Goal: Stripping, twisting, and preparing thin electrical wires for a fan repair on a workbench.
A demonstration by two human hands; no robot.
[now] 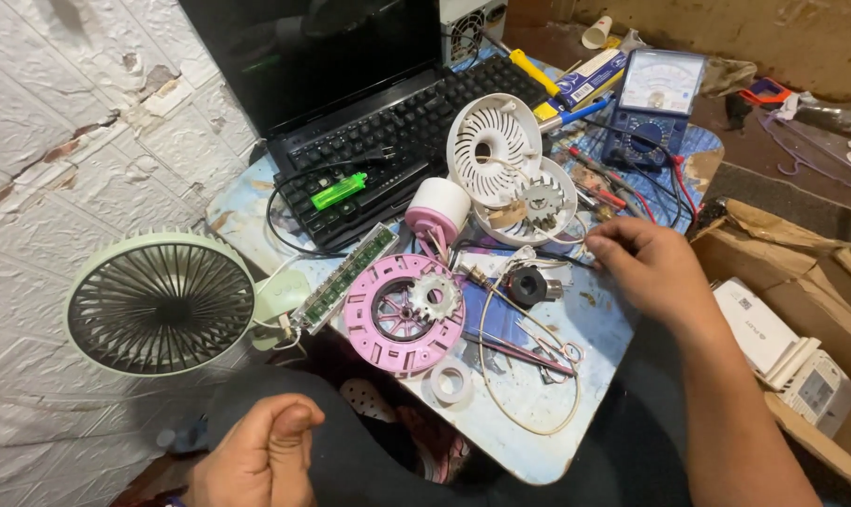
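Lying beyond both hands, a black laptop with a dark screen [369, 103] is seen at the far side of the small worn blue-and-white table [529, 413]. Left of the left hand, a pale green round desk fan with a dark grille [161, 302] is leaned against the wall. Between the hands and slightly ahead, a pink round plastic fan housing with a grey gear at its centre [404, 314] is laid flat. Just left of the right hand, a small black round motor part with thin wires [529, 284] is placed, its wires run toward the fingers. The right hand [646, 268] is rested on the table, fingers curled down onto those wires; it is by far the nearer. The left hand [261, 455] is clenched into a loose fist, nothing visibly held, well short of the table.
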